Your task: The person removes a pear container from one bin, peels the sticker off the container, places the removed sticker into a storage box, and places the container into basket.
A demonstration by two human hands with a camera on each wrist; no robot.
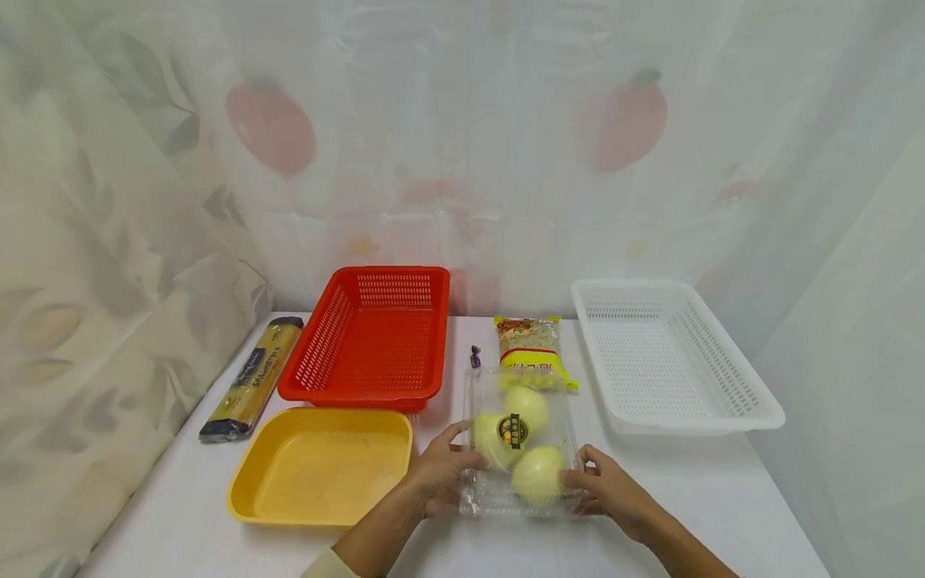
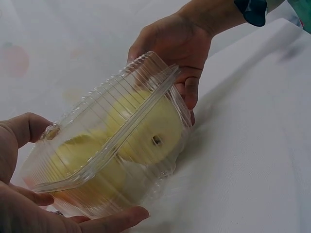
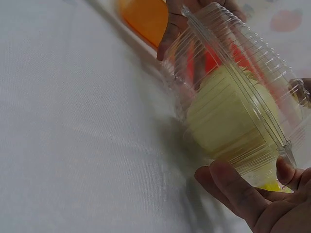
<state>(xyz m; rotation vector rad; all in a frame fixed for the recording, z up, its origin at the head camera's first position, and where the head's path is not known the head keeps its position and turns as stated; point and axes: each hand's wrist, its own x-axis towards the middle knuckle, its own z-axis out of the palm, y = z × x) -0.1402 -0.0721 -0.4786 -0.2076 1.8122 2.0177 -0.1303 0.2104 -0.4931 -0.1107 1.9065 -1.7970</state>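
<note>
A clear plastic clamshell box (image 1: 486, 491) with several pale yellow-green round fruits (image 1: 538, 474) inside is held between both hands, its lid closed and a black label (image 1: 513, 432) on top. My left hand (image 1: 442, 472) grips its left side, and my right hand (image 1: 614, 490) grips the right side. In the left wrist view the box (image 2: 104, 160) looks tilted, with fingers reaching beneath it. Fingers of the right hand (image 3: 252, 199) support its lower edge in the right wrist view. The box partly covers a yellow-labelled food bag (image 1: 531, 345) behind it.
A yellow tray (image 1: 318, 474) stands left of the box, a red basket (image 1: 383, 345) behind it. At the far left lies a spaghetti pack (image 1: 256, 377). A white basket (image 1: 658, 369) is at the right. A small purple wrapped item (image 1: 474, 356) lies behind the box.
</note>
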